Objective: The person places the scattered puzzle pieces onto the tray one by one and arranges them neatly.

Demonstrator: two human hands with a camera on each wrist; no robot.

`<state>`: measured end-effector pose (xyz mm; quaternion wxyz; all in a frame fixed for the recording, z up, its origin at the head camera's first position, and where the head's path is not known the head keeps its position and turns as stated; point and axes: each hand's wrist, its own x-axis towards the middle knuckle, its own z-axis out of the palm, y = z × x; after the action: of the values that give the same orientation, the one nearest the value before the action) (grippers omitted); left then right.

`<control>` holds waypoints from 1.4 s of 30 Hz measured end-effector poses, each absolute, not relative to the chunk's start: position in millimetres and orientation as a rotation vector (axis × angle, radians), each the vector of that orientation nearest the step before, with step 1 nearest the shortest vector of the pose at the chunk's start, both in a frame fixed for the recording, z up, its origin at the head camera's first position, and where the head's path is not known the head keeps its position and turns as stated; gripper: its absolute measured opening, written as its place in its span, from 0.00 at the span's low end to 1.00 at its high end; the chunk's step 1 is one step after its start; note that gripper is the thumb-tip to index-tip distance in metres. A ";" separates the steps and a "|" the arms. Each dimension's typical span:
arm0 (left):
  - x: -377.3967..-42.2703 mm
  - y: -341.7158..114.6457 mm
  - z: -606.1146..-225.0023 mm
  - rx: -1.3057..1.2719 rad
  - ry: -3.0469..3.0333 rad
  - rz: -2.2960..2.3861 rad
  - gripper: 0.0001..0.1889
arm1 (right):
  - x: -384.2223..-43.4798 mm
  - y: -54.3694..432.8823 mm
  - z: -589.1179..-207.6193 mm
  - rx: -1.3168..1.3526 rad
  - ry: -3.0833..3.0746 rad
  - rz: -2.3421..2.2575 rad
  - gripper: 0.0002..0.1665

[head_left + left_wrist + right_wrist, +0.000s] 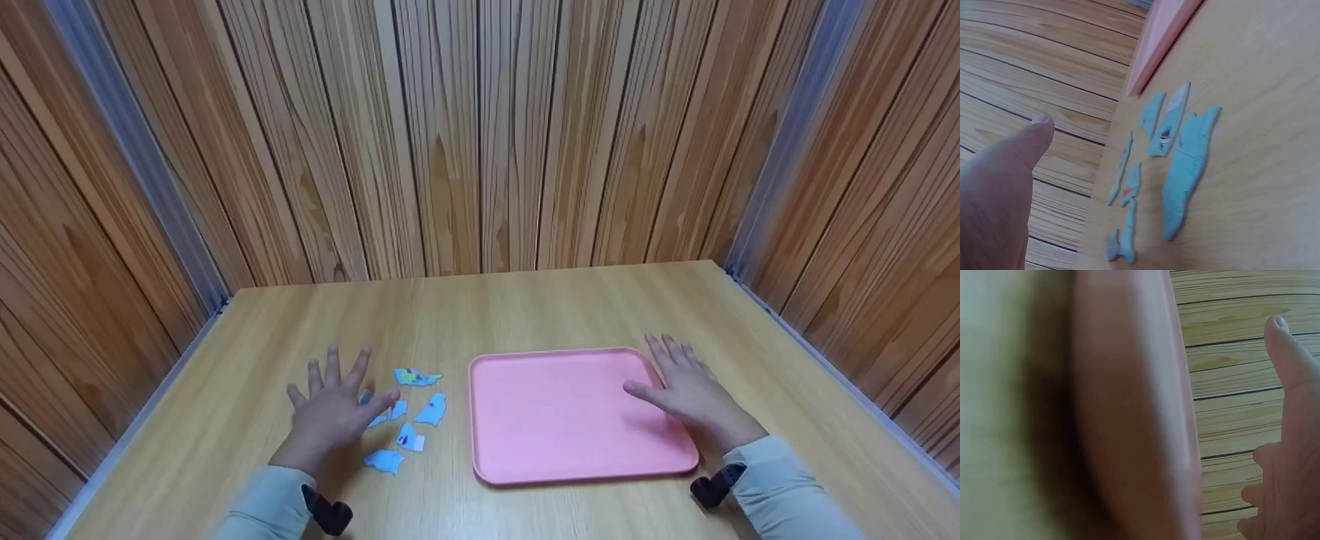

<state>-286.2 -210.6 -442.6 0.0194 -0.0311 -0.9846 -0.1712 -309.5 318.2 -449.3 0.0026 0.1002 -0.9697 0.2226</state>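
Observation:
My left hand [330, 416] is spread open with its fingers apart, just left of several flat, jagged-edged blue pieces with small printed patches. Part of that group is hidden behind its thumb. A piece with a green and yellow patch [417, 377] lies farthest back, and a plain blue piece [383, 461] lies nearest. In the left wrist view, a long blue piece [1189, 169] is beside the others. My right hand [690, 394], fingers extended and holding nothing, is over the right edge of a pink rectangular tray [555, 420].
The wooden table [450, 315] carries the pieces on its left half and the tray right of centre. Wood-plank walls [450, 150] close in the back and both sides. A dark strap-on device [716, 486] is at the right wrist.

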 end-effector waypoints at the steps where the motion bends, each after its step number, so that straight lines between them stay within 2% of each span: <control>1: -286.1 -211.0 -444.2 -0.093 -3.062 -0.535 0.51 | -308.4 319.6 -451.4 0.315 -3.047 0.711 0.63; 9: -284.3 -214.0 -456.7 -0.075 -3.109 -0.621 0.51 | -296.1 327.3 -460.8 0.329 -3.065 0.791 0.63; 21: -282.1 -216.0 -470.7 -0.042 -3.113 -0.729 0.50 | -272.7 319.6 -471.4 0.398 -3.085 0.658 0.68; 42: -286.9 -215.3 -480.8 -0.047 -3.099 -0.794 0.51 | -315.0 313.2 -482.7 0.298 -3.075 0.602 0.71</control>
<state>-286.9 -215.3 -480.8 -0.0288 -0.0147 -0.9682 -0.2480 -315.0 313.2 -482.7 -0.0031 0.0947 -0.9769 0.1913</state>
